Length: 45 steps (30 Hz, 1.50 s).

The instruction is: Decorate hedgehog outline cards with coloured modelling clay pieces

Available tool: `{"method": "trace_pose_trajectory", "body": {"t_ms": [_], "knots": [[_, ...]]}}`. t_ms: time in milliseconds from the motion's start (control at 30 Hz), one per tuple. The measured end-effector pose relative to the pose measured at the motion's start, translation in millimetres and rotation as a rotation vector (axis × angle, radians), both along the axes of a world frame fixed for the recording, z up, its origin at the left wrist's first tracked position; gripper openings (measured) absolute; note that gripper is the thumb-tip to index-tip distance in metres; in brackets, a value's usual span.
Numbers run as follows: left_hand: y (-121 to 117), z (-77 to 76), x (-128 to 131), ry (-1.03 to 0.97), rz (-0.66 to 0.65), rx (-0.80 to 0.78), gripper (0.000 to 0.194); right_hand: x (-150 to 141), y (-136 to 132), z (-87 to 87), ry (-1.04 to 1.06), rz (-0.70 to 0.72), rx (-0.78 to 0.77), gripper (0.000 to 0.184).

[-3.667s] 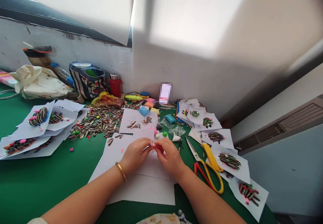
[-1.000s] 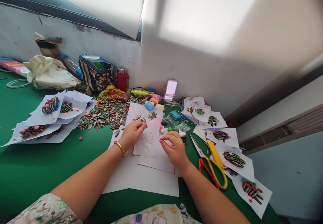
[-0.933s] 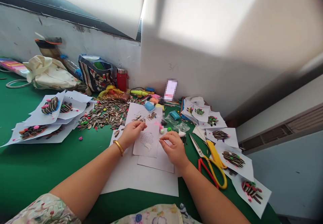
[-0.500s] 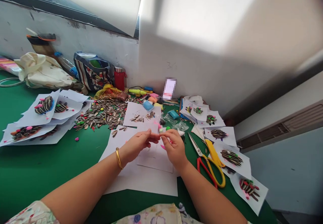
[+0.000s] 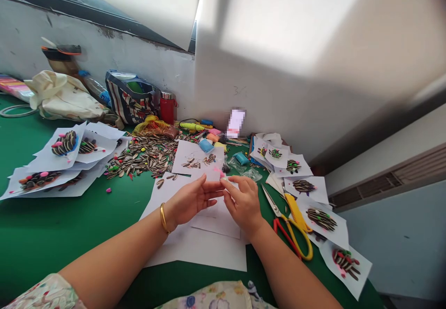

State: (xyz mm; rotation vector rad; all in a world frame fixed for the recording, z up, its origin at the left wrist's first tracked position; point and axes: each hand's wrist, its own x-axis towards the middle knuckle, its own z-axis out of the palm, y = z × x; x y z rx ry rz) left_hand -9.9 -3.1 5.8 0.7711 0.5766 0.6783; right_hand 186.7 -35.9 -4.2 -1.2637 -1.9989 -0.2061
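Above the white sheets of paper (image 5: 216, 251) my two hands meet at their fingertips. My left hand (image 5: 190, 200), with a gold bangle at the wrist, has its fingers stretched out and its palm turned inward. The fingers of my right hand (image 5: 244, 202) are pinched together against the left fingertips. A tiny whitish bit may lie between them, too small to name. Pink bits (image 5: 219, 172) show just behind the fingers. Beyond my hands, a white sheet (image 5: 181, 160) bears several striped sunflower seeds (image 5: 209, 159).
A large heap of sunflower seeds (image 5: 149, 155) lies behind left. Paper cards with seed figures are piled at left (image 5: 66, 160) and lined up at right (image 5: 322, 218). Scissors (image 5: 292, 234) with red and yellow handles and a yellow cutter (image 5: 296, 211) lie beside my right hand.
My left hand has opened out, its fingers straighter and spread. The right fingertips have shifted onto the left ones. The whole view has moved slightly.
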Motion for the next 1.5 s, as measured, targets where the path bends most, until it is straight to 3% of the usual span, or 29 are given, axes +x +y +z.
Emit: {"method": "trace_pose_trajectory", "body": {"t_ms": [700, 967, 1500], "knots": [[-0.1, 1.6, 1.1, -0.172, -0.064, -0.186, 0.059, 1.2, 1.3, -2.1, -0.033, 0.042, -0.007, 0.033], [-2.7, -1.1, 2.2, -0.262, -0.148, -0.221, 0.063, 0.6, 1.5, -1.6, -0.108, 0.040, -0.068, 0.039], [-1.5, -2.9, 2.0, -0.205, -0.109, -0.135, 0.052, -5.0, 1.4, -4.4, -0.155, 0.072, -0.070, 0.047]]}}
